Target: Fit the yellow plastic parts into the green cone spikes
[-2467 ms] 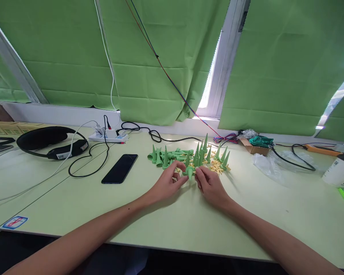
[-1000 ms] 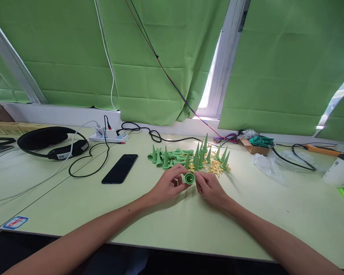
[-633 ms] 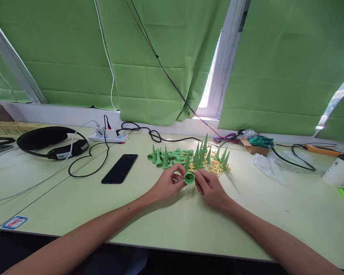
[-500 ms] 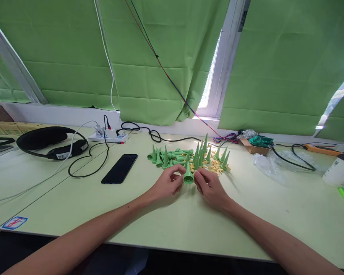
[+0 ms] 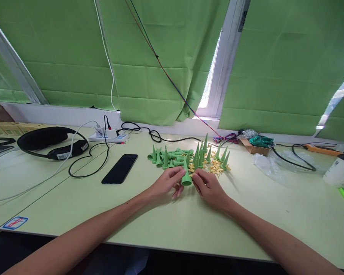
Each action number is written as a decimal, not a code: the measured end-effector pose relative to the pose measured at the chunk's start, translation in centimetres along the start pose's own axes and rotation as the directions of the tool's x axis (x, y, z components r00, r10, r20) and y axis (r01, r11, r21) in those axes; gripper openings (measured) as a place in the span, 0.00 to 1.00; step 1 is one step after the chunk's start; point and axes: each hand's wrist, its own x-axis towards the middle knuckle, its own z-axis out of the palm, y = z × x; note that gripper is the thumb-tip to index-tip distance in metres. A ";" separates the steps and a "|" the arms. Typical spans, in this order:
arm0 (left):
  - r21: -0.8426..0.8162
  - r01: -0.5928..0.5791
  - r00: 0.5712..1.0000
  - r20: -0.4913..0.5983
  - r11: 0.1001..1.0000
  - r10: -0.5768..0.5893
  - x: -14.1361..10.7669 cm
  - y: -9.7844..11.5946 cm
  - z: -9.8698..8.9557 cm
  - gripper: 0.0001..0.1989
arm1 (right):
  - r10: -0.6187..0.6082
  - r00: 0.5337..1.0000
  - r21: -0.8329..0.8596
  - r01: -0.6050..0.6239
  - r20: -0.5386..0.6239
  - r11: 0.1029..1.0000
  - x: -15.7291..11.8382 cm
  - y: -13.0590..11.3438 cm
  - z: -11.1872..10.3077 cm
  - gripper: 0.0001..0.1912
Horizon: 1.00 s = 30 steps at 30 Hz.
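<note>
My left hand (image 5: 169, 182) is closed on a green plastic cone (image 5: 186, 177), gripping its left side between thumb and fingers. The cone's point is up and its ridged collar faces down toward me. Against the right side of the cone, my right hand (image 5: 206, 185) pinches a small yellow plastic piece (image 5: 192, 175), mostly hidden by the fingertips. Just beyond both hands lie a pile of green cones and tubes (image 5: 177, 154), several of them upright, and a heap of small yellow pieces (image 5: 216, 167).
A black phone (image 5: 119, 169) lies left of my hands, with a black neckband device (image 5: 53, 143) farther left. Behind run a power strip (image 5: 109, 135) and black cables (image 5: 157, 135). To the right are a small cardboard box (image 5: 255, 147), clear plastic wrap (image 5: 268, 166) and a white cup (image 5: 341, 170).
The cone has tipped more upright and shifted slightly left, so its open end no longer faces me. A bit of the yellow piece now shows at my right fingertips.
</note>
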 end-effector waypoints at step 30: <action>0.577 -0.327 0.943 0.143 0.749 0.301 -0.7 -0.1 0.0 0.07 | -0.005 0.997 -0.088 0.012 0.082 0.996 0.1 0.2 0.1 0.22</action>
